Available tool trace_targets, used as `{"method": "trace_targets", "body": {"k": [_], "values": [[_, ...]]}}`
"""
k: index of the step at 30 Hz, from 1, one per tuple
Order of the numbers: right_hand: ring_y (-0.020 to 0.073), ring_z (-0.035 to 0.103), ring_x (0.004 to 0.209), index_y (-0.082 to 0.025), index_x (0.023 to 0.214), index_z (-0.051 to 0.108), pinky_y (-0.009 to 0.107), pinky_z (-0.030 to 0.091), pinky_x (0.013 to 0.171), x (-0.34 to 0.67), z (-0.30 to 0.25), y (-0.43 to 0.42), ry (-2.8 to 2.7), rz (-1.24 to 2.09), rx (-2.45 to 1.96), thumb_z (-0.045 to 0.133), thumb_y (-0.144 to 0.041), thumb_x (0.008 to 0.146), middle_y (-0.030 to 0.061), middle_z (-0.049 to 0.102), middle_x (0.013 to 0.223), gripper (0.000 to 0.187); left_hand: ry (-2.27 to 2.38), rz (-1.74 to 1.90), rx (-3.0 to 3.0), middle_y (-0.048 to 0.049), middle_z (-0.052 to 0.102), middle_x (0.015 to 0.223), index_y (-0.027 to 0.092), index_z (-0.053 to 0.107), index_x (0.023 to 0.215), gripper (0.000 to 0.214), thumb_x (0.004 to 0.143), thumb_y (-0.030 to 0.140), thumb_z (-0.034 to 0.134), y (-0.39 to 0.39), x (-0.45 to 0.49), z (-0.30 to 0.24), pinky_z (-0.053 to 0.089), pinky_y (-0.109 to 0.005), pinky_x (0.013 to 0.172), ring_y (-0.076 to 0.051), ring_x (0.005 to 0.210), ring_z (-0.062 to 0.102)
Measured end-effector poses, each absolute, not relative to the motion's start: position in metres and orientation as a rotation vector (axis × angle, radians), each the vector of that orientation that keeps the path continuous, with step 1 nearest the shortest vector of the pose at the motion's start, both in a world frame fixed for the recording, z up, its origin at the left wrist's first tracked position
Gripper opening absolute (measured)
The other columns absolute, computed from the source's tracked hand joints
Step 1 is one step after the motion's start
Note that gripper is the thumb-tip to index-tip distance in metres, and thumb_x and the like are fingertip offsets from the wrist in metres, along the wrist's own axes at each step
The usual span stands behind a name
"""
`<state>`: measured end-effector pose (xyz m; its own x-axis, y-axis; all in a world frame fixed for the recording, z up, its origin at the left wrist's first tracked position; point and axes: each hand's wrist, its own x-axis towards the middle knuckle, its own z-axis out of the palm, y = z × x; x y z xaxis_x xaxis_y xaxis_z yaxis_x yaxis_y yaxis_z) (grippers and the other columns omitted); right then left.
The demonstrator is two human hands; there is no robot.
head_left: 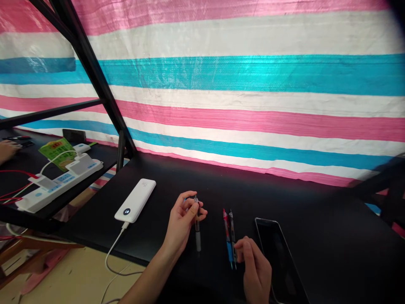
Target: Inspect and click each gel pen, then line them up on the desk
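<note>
Over the desk (pixel 303 202), my left hand (pixel 181 223) pinches a pen (pixel 198 241); weak hold could drop it. Whether my right hand (pixel 255 266) grips, I cannot tell.

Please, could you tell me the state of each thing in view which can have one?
Gray-ended pen: held in the left hand, gray end lower in view.
Black pen: lying on the table.
Red-and-blue pen: lying beside the black pen.
Right hand: fingers curled by the black pen; contact unclear.
Phone: lying flat, screen dark.
Power bank: lying flat, cable plugged in.
Power strip: plugs inserted.
Striped sheet: hanging.
</note>
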<state>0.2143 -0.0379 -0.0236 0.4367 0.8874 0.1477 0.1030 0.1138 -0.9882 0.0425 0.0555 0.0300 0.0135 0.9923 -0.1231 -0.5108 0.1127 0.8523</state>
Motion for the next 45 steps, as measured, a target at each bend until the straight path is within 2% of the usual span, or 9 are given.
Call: {"method": "trace_targets", "body": {"k": [5, 9, 14, 22, 28, 31, 35, 41, 45], "values": [[0.0138, 0.044, 0.057, -0.021, 0.073, 0.066, 0.027, 0.036, 0.056, 0.216, -0.026, -0.038, -0.976, 0.744, -1.342, 0.053, -0.053, 0.106, -0.0031, 0.043, 0.063, 0.048, 0.875, 1.380, 0.749, -0.0027, 0.077, 0.081, 0.019, 0.070, 0.101, 0.040, 0.074, 0.035, 0.094, 0.061, 0.037, 0.025, 0.058, -0.023, 0.067, -0.012, 0.066, 0.070], [0.0144, 0.044, 0.058, -0.020, 0.073, 0.065, 0.028, 0.037, 0.057, 0.216, -0.028, -0.039, -0.978, 0.750, -1.345, 0.053, -0.054, 0.105, -0.0030, 0.042, 0.063, 0.048, 0.879, 1.398, 0.758, -0.0016, 0.077, 0.079, 0.019, 0.068, 0.092, 0.039, 0.071, 0.035, 0.096, 0.066, 0.031, 0.027, 0.059, -0.025, 0.067, -0.014, 0.066, 0.071], [0.0136, 0.044, 0.056, -0.021, 0.073, 0.066, 0.027, 0.037, 0.056, 0.216, -0.026, -0.039, -0.973, 0.754, -1.351, 0.053, -0.054, 0.105, -0.0031, 0.041, 0.064, 0.048, 0.914, 1.385, 0.818, -0.0023, 0.077, 0.084, 0.019, 0.069, 0.101, 0.040, 0.074, 0.036, 0.094, 0.074, 0.022, 0.037, 0.059, -0.024, 0.063, -0.014, 0.066, 0.070], [0.0140, 0.042, 0.057, -0.021, 0.072, 0.067, 0.027, 0.036, 0.055, 0.215, -0.025, -0.039, -0.973, 0.757, -1.354, 0.053, -0.055, 0.105, -0.0031, 0.040, 0.064, 0.050, 1.013, 1.309, 1.003, 0.0007, 0.071, 0.077, 0.019, 0.069, 0.095, 0.038, 0.073, 0.041, 0.090, 0.089, 0.016, 0.027, 0.062, -0.032, 0.066, -0.017, 0.064, 0.072], [0.0141, 0.043, 0.057, -0.021, 0.074, 0.066, 0.027, 0.036, 0.056, 0.215, -0.028, -0.039, -0.956, 0.762, -1.370, 0.055, -0.054, 0.104, -0.0034, 0.041, 0.064, 0.046, 1.162, 1.196, 1.287, 0.0029, 0.067, 0.062, 0.020, 0.073, 0.089, 0.021, 0.071, 0.026, 0.084, 0.096, 0.017, 0.018, 0.048, -0.025, 0.059, -0.016, 0.059, 0.062], [0.0147, 0.044, 0.058, -0.021, 0.074, 0.065, 0.028, 0.036, 0.057, 0.215, -0.028, -0.039, -0.956, 0.770, -1.370, 0.054, -0.054, 0.104, -0.0032, 0.041, 0.064, 0.046, 1.238, 1.181, 1.403, 0.0016, 0.070, 0.068, 0.023, 0.074, 0.092, 0.018, 0.075, 0.023, 0.078, 0.097, 0.017, 0.015, 0.046, -0.025, 0.063, -0.018, 0.066, 0.063], [0.0153, 0.044, 0.058, -0.022, 0.075, 0.066, 0.028, 0.037, 0.057, 0.215, -0.029, -0.040, -0.951, 0.769, -1.374, 0.055, -0.054, 0.104, -0.0029, 0.042, 0.064, 0.045, 1.300, 1.161, 1.509, 0.0016, 0.072, 0.073, 0.026, 0.077, 0.104, 0.026, 0.079, 0.026, 0.074, 0.099, 0.015, 0.011, 0.047, -0.027, 0.064, -0.019, 0.067, 0.065], [0.0151, 0.044, 0.059, -0.022, 0.074, 0.066, 0.028, 0.036, 0.057, 0.215, -0.029, -0.040, -0.943, 0.769, -1.357, 0.058, -0.054, 0.103, -0.0027, 0.042, 0.064, 0.045, 1.388, 1.145, 1.681, -0.0010, 0.076, 0.079, 0.028, 0.078, 0.099, 0.022, 0.078, 0.024, 0.075, 0.102, 0.012, 0.005, 0.049, -0.030, 0.066, -0.022, 0.067, 0.067], [0.0145, 0.043, 0.059, -0.021, 0.074, 0.067, 0.028, 0.037, 0.057, 0.214, -0.030, -0.039, -0.938, 0.763, -1.351, 0.057, -0.053, 0.103, -0.0030, 0.042, 0.064, 0.045, 1.437, 1.090, 1.860, -0.0036, 0.075, 0.089, 0.027, 0.077, 0.097, 0.018, 0.081, 0.020, 0.071, 0.099, 0.011, 0.006, 0.049, -0.033, 0.073, -0.024, 0.074, 0.067]]}}
